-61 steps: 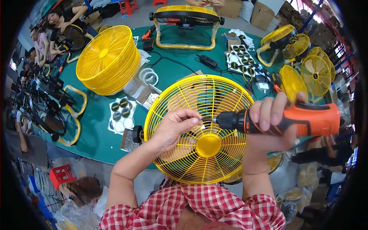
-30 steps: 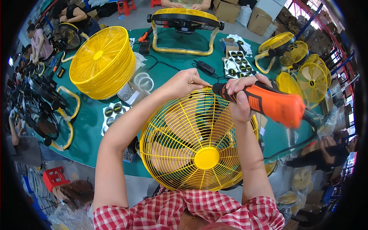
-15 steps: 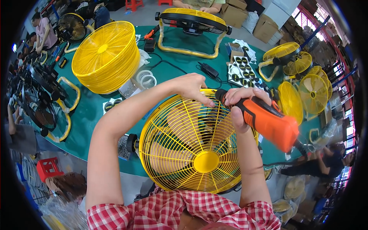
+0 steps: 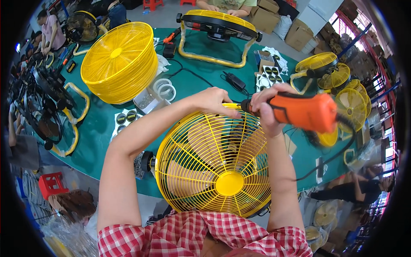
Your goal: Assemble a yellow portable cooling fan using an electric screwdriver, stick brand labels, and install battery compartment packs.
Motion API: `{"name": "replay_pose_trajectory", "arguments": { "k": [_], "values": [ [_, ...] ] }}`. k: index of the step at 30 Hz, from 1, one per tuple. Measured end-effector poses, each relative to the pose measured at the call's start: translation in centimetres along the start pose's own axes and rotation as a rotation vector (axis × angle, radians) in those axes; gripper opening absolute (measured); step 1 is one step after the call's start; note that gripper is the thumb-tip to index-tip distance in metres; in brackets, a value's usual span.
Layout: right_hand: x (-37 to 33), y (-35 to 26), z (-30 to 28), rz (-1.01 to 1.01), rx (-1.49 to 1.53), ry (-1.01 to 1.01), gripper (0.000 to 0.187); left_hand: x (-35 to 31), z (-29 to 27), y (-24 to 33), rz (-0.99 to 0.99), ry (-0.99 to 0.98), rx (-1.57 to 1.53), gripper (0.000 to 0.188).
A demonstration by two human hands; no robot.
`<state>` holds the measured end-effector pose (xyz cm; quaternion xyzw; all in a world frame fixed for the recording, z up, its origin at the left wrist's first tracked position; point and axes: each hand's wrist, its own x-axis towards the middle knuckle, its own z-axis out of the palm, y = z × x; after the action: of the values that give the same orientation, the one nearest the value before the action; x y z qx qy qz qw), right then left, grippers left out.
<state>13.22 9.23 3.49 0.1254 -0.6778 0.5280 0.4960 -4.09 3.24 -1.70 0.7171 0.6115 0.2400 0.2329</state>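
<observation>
A green desk (image 4: 96, 132) is spreading across a cluttered workshop with a grey floor (image 4: 171, 19). One orange driver (image 4: 306, 112) is lying over the far rim of one yellow fan (image 4: 229, 183), its long axis running left to right, its black nose (image 4: 245, 105) pointing left. The right grip (image 4: 269, 107) is holding it; the left grip (image 4: 214, 102) is lying at the rim, its contents impossible to tell. One grille stack (image 4: 137, 77) and three red stools (image 4: 53, 185) are standing around

Wears a red-and-white checked shirt (image 4: 188, 229), near, with short, loose sleeves (image 4: 121, 240) (leaving left hand (image 4: 212, 101) and right hand (image 4: 267, 117) bare).
</observation>
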Motion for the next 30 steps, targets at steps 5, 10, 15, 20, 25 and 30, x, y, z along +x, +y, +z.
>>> {"name": "replay_pose_trajectory", "arguments": {
  "k": [5,10,15,20,25,30],
  "values": [
    [1.2,-1.1,-0.3,0.086,0.146,0.237,0.048,-1.7,0.3,-2.7,-0.491,0.297,-1.145,0.033],
    [0.7,-2.7,0.4,-0.036,0.219,0.302,0.049,-7.5,0.1,-3.3,-0.442,0.620,-1.697,0.036],
    [0.8,-5.2,3.5,-0.059,0.380,0.160,0.052,-12.8,0.2,0.2,-0.410,0.710,-1.593,0.018],
    [0.3,-6.6,7.5,0.032,0.477,0.076,0.055,-16.9,2.0,2.5,-0.285,0.628,-1.662,0.016],
    [0.3,-7.4,10.0,0.116,0.569,-0.003,0.057,-18.9,3.8,4.8,-0.247,0.549,-1.829,0.021],
    [0.2,-7.3,11.3,0.144,0.591,-0.044,0.058,-19.8,4.6,5.5,-0.223,0.591,-1.837,0.022]
  ]
}}
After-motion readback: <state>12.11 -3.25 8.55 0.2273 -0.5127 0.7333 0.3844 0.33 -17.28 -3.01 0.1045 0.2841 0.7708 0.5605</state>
